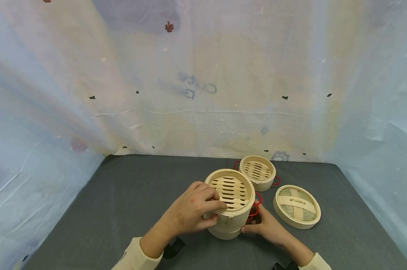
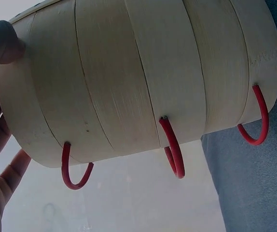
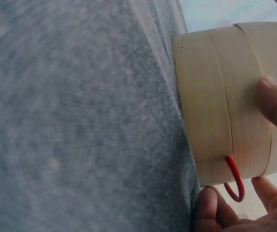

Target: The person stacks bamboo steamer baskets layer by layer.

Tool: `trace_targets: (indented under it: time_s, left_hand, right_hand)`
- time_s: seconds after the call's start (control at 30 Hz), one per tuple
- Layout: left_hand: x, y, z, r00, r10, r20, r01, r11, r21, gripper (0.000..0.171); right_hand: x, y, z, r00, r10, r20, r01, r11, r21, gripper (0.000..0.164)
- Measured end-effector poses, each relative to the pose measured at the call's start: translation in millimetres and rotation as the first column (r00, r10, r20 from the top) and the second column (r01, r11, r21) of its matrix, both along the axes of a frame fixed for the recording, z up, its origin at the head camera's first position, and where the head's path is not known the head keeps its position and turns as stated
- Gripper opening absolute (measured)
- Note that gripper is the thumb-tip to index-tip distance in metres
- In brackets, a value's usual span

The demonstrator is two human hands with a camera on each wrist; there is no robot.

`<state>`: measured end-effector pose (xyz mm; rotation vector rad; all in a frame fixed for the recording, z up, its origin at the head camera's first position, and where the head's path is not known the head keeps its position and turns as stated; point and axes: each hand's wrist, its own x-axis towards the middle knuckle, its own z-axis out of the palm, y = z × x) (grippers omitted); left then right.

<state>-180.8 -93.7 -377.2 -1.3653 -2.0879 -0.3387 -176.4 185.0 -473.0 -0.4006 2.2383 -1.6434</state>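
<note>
A stack of round bamboo steamer baskets [image 1: 225,225] stands on the dark cloth, with red ring handles [image 2: 172,150] down its side. My left hand [image 1: 198,208] is at the top basket, its slatted floor [image 1: 232,191] visible. Fingers curl over the near left rim, while the thumb [image 2: 1,43] lies against the outer wall. Low on the stack's right side, my right hand [image 1: 266,228] holds the wall. Its thumb [image 3: 273,99] presses on the bamboo, and the other fingers reach round near a red handle [image 3: 236,179], partly hidden behind the stack in the head view.
Behind the stack sits a single slatted steamer basket [image 1: 257,172] with red handles. To the right lies a round woven bamboo lid [image 1: 297,207], top side up. A pale patterned sheet [image 1: 203,131] hangs behind the dark tabletop [image 1: 139,187] and at both sides.
</note>
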Motion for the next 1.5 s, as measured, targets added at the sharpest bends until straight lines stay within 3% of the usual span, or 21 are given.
trace_targets:
  time_s: [0.33,0.53,0.73,0.9,1.0,1.07,1.17,1.23,1.4,1.47,1.5]
  left_hand:
    - [-0.4,0,-0.5,0.999,-0.024,0.022,0.023,0.999,0.040,0.030]
    - [-2.0,-4,-3.1,0.989,-0.022,0.148,-0.001,0.988,0.153,0.056]
    - [-1.7,-9,-6.5,0.946,0.030,0.322,-0.106,0.970,0.220,0.079]
    - [-4.3,-12,-11.6,0.905,0.033,0.423,-0.156,0.953,0.261,0.089]
    - [-6.1,-13,-16.0,0.876,0.020,0.482,-0.174,0.945,0.277,0.093]
    - [-8.5,-15,-19.2,0.855,-0.003,0.519,-0.176,0.939,0.294,0.095]
    - [-13.2,-18,-24.0,0.812,-0.061,0.581,-0.172,0.926,0.337,0.097]
    - [-16.0,-21,-27.1,0.783,-0.100,0.614,-0.170,0.915,0.366,0.097]
    - [-19.5,-25,-33.1,0.727,-0.178,0.663,-0.154,0.899,0.411,0.097]
    - [-20.1,-26,-35.0,0.707,-0.204,0.677,-0.143,0.896,0.420,0.096]
    - [-20.3,-26,-36.2,0.698,-0.216,0.683,-0.138,0.895,0.424,0.096]
  right_hand:
    - [0.5,0,1.7,1.000,0.010,-0.030,-0.010,1.000,-0.003,0.078]
    - [0.3,1,4.1,0.996,0.038,-0.087,-0.037,0.999,0.014,0.077]
    - [4.9,4,17.7,0.986,0.008,-0.164,0.006,0.996,0.085,0.085]
    - [10.1,9,29.8,0.982,-0.038,-0.185,0.050,0.997,0.065,0.087]
    - [11.7,15,37.3,0.969,-0.035,-0.245,0.050,0.997,0.057,0.083]
    - [10.9,19,42.3,0.949,-0.038,-0.312,0.057,0.997,0.051,0.079]
    - [9.4,27,50.8,0.899,-0.044,-0.436,0.092,0.992,0.088,0.073]
    - [8.2,31,56.8,0.850,-0.040,-0.526,0.135,0.980,0.144,0.069]
    - [1.2,38,69.0,0.695,0.021,-0.719,0.262,0.924,0.280,0.066]
    - [-3.5,40,72.1,0.649,0.038,-0.760,0.297,0.907,0.299,0.063]
    - [-6.0,40,73.2,0.638,0.043,-0.769,0.310,0.899,0.308,0.062]
